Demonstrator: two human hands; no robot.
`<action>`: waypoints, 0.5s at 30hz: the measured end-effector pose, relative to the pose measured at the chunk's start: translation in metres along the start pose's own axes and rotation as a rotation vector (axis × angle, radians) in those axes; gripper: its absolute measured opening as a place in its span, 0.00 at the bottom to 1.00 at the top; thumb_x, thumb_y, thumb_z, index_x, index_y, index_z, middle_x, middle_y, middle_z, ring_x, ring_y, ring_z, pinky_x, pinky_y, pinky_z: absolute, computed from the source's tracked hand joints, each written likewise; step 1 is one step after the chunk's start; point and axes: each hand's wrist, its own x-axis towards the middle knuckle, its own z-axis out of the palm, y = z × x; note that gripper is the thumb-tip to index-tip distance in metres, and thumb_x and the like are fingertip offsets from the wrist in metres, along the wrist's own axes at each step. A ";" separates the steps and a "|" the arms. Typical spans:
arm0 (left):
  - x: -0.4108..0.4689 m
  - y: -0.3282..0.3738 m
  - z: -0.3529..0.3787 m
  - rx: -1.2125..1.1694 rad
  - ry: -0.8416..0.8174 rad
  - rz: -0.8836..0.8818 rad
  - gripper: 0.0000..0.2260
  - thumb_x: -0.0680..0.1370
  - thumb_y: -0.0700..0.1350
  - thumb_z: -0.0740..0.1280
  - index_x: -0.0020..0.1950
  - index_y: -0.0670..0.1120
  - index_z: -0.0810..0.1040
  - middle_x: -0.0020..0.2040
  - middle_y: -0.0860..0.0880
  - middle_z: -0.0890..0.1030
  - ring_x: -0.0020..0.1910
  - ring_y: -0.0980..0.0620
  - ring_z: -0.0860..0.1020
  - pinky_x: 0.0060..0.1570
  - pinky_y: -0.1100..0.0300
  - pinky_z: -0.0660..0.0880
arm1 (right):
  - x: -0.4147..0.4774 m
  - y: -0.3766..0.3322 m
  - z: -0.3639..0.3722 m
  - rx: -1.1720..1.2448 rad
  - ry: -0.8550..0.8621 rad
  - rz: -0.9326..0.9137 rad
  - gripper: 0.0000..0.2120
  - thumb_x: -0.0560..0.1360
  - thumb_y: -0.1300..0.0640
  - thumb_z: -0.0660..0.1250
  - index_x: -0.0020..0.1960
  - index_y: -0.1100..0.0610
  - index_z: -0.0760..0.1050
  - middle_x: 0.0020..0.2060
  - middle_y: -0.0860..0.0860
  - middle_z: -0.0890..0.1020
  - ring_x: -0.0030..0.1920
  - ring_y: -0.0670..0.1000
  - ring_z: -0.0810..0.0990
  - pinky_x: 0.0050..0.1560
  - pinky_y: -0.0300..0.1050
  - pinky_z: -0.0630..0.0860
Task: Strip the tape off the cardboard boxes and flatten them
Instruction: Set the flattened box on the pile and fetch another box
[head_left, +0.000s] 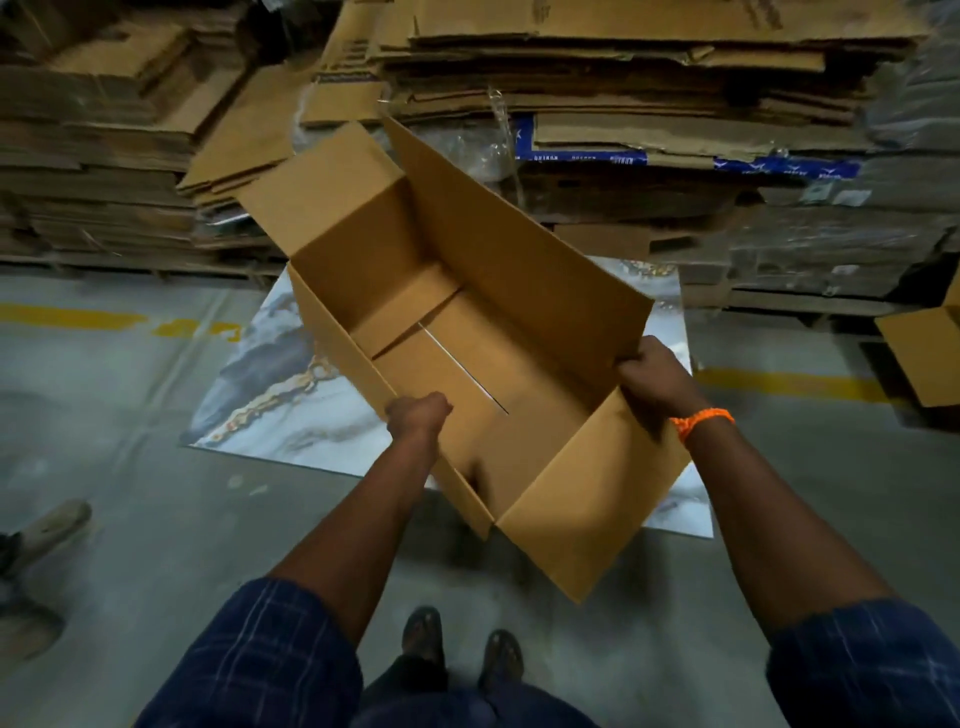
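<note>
Cardboard box, open-topped and tilted, is held above a marbled sheet on the grey floor. Left hand grips the near-left wall edge, fingers closed over it; right hand clamps the right flap's corner. Flattened cardboard stacks crowd behind; open floor lies on both sides. The bottom seam perhaps gapes; any tape is hard to make out.

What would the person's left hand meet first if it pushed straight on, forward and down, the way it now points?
Probably the box's inside floor: the left hand grips the near wall, knuckles aimed inward. Depth is uncertain.
</note>
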 end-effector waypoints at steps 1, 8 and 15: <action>0.005 -0.003 -0.002 0.002 0.003 0.006 0.24 0.65 0.42 0.69 0.60 0.38 0.75 0.61 0.35 0.79 0.54 0.39 0.80 0.52 0.50 0.79 | 0.002 0.000 -0.002 0.024 -0.037 0.011 0.14 0.70 0.52 0.65 0.48 0.60 0.80 0.41 0.59 0.83 0.45 0.62 0.82 0.43 0.50 0.76; -0.007 0.005 -0.014 0.044 0.093 0.157 0.09 0.77 0.40 0.63 0.55 0.41 0.78 0.53 0.42 0.81 0.49 0.41 0.80 0.51 0.50 0.80 | -0.022 -0.050 -0.008 0.045 -0.015 -0.123 0.06 0.82 0.55 0.63 0.53 0.50 0.79 0.41 0.49 0.81 0.42 0.51 0.79 0.41 0.43 0.70; 0.004 0.029 -0.042 0.234 0.191 0.337 0.16 0.82 0.50 0.63 0.64 0.41 0.76 0.61 0.38 0.80 0.58 0.36 0.79 0.61 0.42 0.76 | -0.035 -0.111 -0.010 -0.174 0.160 -0.378 0.19 0.70 0.54 0.63 0.60 0.49 0.80 0.39 0.51 0.83 0.39 0.57 0.80 0.39 0.48 0.78</action>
